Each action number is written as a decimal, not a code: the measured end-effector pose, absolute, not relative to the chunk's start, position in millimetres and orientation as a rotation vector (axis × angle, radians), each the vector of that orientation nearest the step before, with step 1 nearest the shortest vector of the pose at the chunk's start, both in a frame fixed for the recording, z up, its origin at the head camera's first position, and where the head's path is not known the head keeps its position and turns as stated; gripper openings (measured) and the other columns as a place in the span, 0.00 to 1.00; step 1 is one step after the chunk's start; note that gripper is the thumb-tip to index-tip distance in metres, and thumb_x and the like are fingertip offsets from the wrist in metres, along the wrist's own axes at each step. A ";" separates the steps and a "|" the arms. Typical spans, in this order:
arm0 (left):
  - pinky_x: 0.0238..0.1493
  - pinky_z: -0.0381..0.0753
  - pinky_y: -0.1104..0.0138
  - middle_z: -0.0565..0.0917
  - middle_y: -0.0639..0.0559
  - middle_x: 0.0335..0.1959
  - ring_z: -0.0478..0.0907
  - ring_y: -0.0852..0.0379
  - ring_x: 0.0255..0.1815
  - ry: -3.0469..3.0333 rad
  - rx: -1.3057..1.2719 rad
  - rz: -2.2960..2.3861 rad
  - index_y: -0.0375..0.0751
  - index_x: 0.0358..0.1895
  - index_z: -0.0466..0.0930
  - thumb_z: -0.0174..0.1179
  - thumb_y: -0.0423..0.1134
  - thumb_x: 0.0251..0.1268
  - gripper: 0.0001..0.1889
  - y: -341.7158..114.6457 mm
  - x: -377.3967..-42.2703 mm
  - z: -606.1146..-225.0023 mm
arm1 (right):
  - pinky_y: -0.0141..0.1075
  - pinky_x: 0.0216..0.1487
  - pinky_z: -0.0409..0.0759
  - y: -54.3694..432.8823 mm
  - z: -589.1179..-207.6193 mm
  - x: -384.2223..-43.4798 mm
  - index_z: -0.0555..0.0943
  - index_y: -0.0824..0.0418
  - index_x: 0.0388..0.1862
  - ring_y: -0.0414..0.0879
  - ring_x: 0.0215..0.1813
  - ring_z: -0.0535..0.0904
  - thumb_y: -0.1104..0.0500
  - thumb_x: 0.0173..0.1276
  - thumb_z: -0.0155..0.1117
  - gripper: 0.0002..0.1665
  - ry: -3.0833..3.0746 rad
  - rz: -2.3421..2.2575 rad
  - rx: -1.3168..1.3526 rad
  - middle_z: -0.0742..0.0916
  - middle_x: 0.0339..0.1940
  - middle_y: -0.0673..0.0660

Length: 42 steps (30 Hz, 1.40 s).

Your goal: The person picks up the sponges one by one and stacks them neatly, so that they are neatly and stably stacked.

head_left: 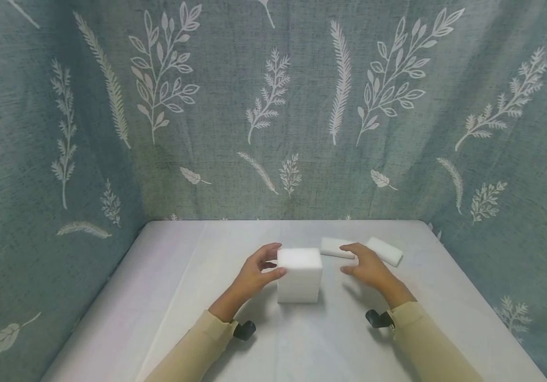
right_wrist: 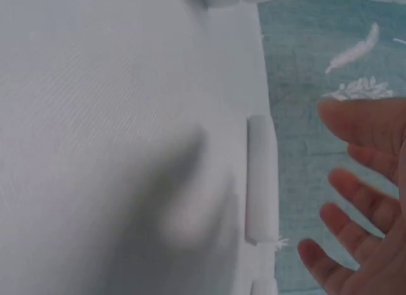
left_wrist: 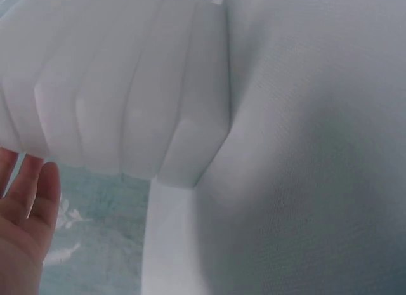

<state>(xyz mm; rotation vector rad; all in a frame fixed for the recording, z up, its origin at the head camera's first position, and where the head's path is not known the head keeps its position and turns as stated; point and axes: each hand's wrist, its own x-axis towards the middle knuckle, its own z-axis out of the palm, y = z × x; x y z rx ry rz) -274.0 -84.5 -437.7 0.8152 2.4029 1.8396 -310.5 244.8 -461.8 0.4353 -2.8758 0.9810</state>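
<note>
A neat stack of several white foam blocks [head_left: 299, 278], likely sponges, stands upright on the table. My left hand [head_left: 257, 268] is at the stack's upper left side, its thumb by the front corner and its fingers toward the back. In the left wrist view, the fingertips [left_wrist: 48, 174] rest right at the edge of the stacked blocks [left_wrist: 136, 85]. To the right of the stack, and apart from it, my right hand [head_left: 367, 265] hovers with loosely spread fingers and nothing in them. Behind it lies a flat white block [head_left: 332, 246], partly hidden by that hand.
Another white block [head_left: 384, 251] lies at an angle farther right, near the back of the white-covered table [head_left: 197, 297]. Blue-green leaf-patterned cloth [head_left: 225, 159] encloses the table at the back and both sides. A dark wrist camera [head_left: 379, 319] sits at the right cuff.
</note>
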 end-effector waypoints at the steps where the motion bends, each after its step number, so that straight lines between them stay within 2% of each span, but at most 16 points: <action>1: 0.61 0.70 0.47 0.75 0.38 0.61 0.72 0.43 0.62 2.401 0.822 1.841 0.34 0.70 0.64 0.66 0.36 0.63 0.33 -84.9 -270.9 -433.5 | 0.60 0.63 0.65 245.7 -462.5 -311.7 0.74 0.61 0.65 0.65 0.67 0.67 0.57 0.63 0.70 0.32 -2.877 0.956 0.430 0.75 0.66 0.64; 5: 0.60 0.71 0.46 0.76 0.38 0.60 0.72 0.43 0.61 2.401 0.839 1.848 0.33 0.69 0.64 0.65 0.35 0.64 0.32 -85.5 -268.7 -428.8 | 0.60 0.65 0.63 248.9 -466.9 -317.2 0.74 0.63 0.64 0.65 0.68 0.65 0.56 0.64 0.69 0.31 -2.874 0.900 0.418 0.73 0.66 0.65; 13: 0.60 0.72 0.48 0.77 0.41 0.58 0.73 0.45 0.60 2.377 0.820 1.901 0.36 0.69 0.66 0.67 0.35 0.61 0.33 -87.1 -292.5 -464.2 | 0.59 0.67 0.61 250.7 -476.9 -329.9 0.73 0.67 0.63 0.67 0.68 0.64 0.58 0.64 0.68 0.31 -2.884 0.889 0.465 0.72 0.66 0.70; 21: 0.58 0.74 0.52 0.78 0.48 0.57 0.74 0.51 0.58 2.385 0.870 1.890 0.43 0.68 0.67 0.68 0.44 0.61 0.33 -90.8 -293.8 -467.7 | 0.59 0.67 0.60 248.5 -479.1 -347.3 0.71 0.68 0.66 0.68 0.68 0.63 0.58 0.64 0.67 0.33 -2.939 0.744 0.507 0.71 0.66 0.72; 28: 0.60 0.72 0.49 0.76 0.38 0.59 0.73 0.44 0.61 2.380 0.845 1.839 0.32 0.69 0.64 0.66 0.36 0.63 0.32 -92.0 -276.0 -435.7 | 0.62 0.69 0.53 239.6 -479.5 -358.8 0.63 0.68 0.72 0.71 0.72 0.54 0.56 0.65 0.66 0.40 -3.015 0.697 0.482 0.62 0.72 0.74; 34: 0.60 0.72 0.48 0.76 0.37 0.59 0.72 0.43 0.61 2.369 0.853 1.844 0.32 0.68 0.65 0.66 0.35 0.63 0.31 -92.4 -274.1 -433.3 | 0.62 0.70 0.46 232.2 -483.5 -363.8 0.58 0.65 0.76 0.69 0.75 0.46 0.54 0.65 0.66 0.45 -3.104 0.729 0.340 0.55 0.75 0.73; 42: 0.60 0.72 0.49 0.76 0.37 0.59 0.73 0.43 0.61 2.357 0.865 1.844 0.29 0.68 0.65 0.65 0.35 0.63 0.31 -94.1 -275.3 -433.4 | 0.62 0.71 0.45 229.9 -489.2 -370.0 0.56 0.64 0.77 0.69 0.75 0.45 0.51 0.65 0.65 0.47 -3.145 0.723 0.297 0.55 0.75 0.73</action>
